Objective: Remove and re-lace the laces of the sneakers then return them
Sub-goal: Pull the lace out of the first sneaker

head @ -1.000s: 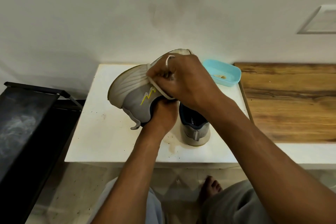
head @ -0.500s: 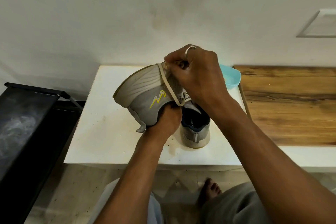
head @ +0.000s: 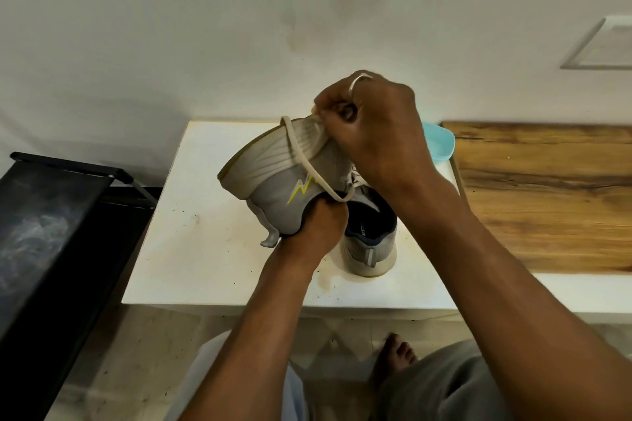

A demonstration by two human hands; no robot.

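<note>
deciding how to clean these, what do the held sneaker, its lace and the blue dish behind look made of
Held sneaker: matte grey upper, likely synthetic textile or faux leather, smooth with a yellow zigzag; the ribbed off-white sole looks like rubber or foam.
Lace: beige round cord, probably woven fabric, limp and looping.
Blue dish: probably plastic, by its smooth, even pale-blue colour.

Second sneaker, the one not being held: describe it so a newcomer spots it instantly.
Start at the white table against the wall. The left hand grips a tilted grey sneaker lifted above it; just right of that hand, the second sneaker stands on its sole, heel toward the camera. Standing flat with its dark opening facing up sets it apart from the held one.
</note>
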